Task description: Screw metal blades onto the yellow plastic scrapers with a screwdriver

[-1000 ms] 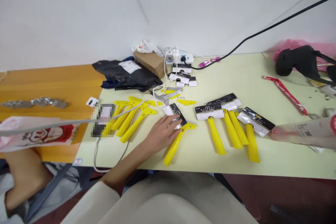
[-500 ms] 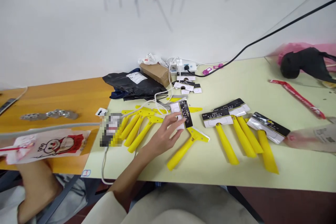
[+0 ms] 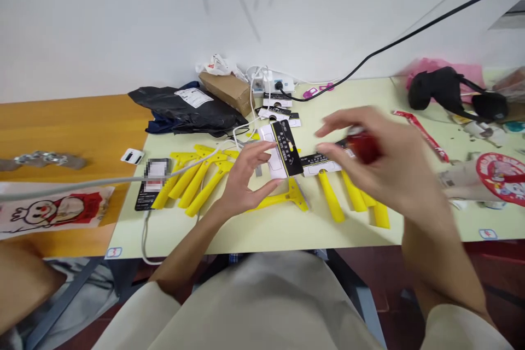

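While past the table's bare front edge (image 3: 262, 239), left fingers (image 3: 259, 149) clamped on a card (image 3: 282, 150), right fingers (image 3: 350, 115) around a red object (image 3: 363, 145).

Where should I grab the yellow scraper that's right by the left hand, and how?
Probably around its long handle, from the near side. The handle is narrow and points left. Its wide head, on the right, has a thin greyish edge that might be sharp, so stay off that. The left hand, holding the card, crowds the far side.

At the left hand (image 3: 243, 179), glossy card (image 3: 289, 154); left of it, smooth plastic scrapers (image 3: 207, 188); beyond, shiny plastic bag (image 3: 184, 117), matt cardboard box (image 3: 230, 91).
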### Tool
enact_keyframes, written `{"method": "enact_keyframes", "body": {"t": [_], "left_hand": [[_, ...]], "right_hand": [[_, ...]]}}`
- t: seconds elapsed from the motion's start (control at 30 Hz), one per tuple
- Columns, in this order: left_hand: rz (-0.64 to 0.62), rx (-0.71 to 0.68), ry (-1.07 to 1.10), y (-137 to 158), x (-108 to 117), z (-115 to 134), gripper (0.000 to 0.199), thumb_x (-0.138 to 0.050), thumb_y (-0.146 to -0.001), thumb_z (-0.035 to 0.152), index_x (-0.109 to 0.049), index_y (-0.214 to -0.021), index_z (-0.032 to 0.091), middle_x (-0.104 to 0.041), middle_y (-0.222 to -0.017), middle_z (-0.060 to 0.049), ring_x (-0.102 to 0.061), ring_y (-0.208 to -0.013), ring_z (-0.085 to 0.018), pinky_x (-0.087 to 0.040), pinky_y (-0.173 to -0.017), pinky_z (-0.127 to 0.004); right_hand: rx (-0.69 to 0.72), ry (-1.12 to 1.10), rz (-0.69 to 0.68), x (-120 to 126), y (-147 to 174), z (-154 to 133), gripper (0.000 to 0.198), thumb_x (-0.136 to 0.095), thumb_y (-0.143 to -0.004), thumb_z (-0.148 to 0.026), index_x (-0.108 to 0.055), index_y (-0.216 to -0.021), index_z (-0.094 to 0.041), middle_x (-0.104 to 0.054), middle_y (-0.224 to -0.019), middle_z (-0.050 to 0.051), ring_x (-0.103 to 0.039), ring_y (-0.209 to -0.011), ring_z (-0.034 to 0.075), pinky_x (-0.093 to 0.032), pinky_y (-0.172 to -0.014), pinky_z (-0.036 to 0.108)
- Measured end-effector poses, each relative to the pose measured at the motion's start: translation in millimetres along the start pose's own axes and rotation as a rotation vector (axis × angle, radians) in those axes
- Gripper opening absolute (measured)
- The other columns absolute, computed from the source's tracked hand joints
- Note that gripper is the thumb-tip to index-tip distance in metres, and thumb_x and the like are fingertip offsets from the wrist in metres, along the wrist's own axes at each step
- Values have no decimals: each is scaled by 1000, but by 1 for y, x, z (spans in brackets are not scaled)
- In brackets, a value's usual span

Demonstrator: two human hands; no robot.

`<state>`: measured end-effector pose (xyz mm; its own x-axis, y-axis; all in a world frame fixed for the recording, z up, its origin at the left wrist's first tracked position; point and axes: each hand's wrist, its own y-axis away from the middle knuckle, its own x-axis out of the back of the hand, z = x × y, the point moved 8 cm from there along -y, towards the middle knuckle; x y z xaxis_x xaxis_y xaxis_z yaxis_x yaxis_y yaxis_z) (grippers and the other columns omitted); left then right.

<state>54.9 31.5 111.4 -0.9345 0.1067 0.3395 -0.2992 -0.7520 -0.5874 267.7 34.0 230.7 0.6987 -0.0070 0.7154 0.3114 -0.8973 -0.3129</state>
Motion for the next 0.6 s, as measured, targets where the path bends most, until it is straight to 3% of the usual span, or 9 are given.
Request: {"method": "enact_keyframes", "body": {"t": [0.1, 0.2, 0.33, 0.4, 0.43, 0.47, 0.57, 0.6], "left_hand": [[61, -56, -94, -4, -2, 10, 70, -79, -98, 36, -43, -157, 34, -54, -154, -16, -59, -143, -31, -64, -107, -48], [65, -101, -173, -6, -9, 16, 65, -77, -100, 36, -42, -154, 33, -51, -154, -16, -58, -143, -31, -65, -104, -49], [165, -35, -171, 6, -11, 5, 75, -80, -96, 44, -36, -156, 36, -34, -167, -15, -54, -147, -32, -67, -99, -45], [208, 37, -171, 17, -13, -6, 82, -82, -94, 49, -33, -158, 33, -33, -165, -17, -54, -145, -32, -66, -100, -45], [159, 82, -187, 22, -18, -13, 81, -81, -94, 50, -34, -157, 31, -39, -160, -17, -57, -142, -31, -65, -101, -46], [31, 128, -222, 27, -28, -21, 78, -81, -94, 52, -38, -154, 28, -48, -152, -17, -61, -136, -31, -64, -103, -48], [-509, 241, -373, 47, -64, -43, 65, -80, -92, 60, -56, -138, 21, -64, -134, -15, -66, -127, -34, -57, -111, -55], [-633, 264, -409, 53, -69, -47, 58, -76, -95, 59, -60, -134, 20, -66, -132, -14, -66, -126, -34, -56, -111, -56]], "right_hand": [[-50, -15, -137, -41, -12, 17, 35, -75, -100, -52, -70, -117, -21, -73, -91, 2, -57, -69, 14, -47, -73, 32], [-123, -95, -161, -63, -22, 34, 40, -77, -97, -55, -70, -112, -19, -64, -77, -1, -52, -67, 15, -41, -68, 32], [-113, -194, -91, -52, -31, 40, 36, -84, -90, -46, -70, -110, -20, -64, -82, 0, -52, -69, 15, -41, -69, 31], [-88, -129, -24, -36, -34, 39, 34, -83, -89, -44, -70, -109, -20, -66, -83, 2, -53, -71, 17, -41, -71, 33], [-78, -81, 1, -28, -35, 38, 33, -83, -89, -43, -70, -108, -19, -66, -83, 3, -53, -71, 18, -41, -72, 34], [-69, -34, 12, -22, -35, 36, 30, -81, -90, -43, -70, -105, -19, -66, -82, 3, -53, -71, 19, -40, -72, 34], [-44, 82, -6, -13, -38, 30, 23, -77, -93, -41, -69, -100, -20, -66, -81, 4, -51, -70, 20, -37, -71, 35], [-32, 117, -17, -12, -39, 28, 22, -75, -94, -40, -69, -101, -20, -66, -81, 4, -50, -69, 20, -36, -70, 34]]}}
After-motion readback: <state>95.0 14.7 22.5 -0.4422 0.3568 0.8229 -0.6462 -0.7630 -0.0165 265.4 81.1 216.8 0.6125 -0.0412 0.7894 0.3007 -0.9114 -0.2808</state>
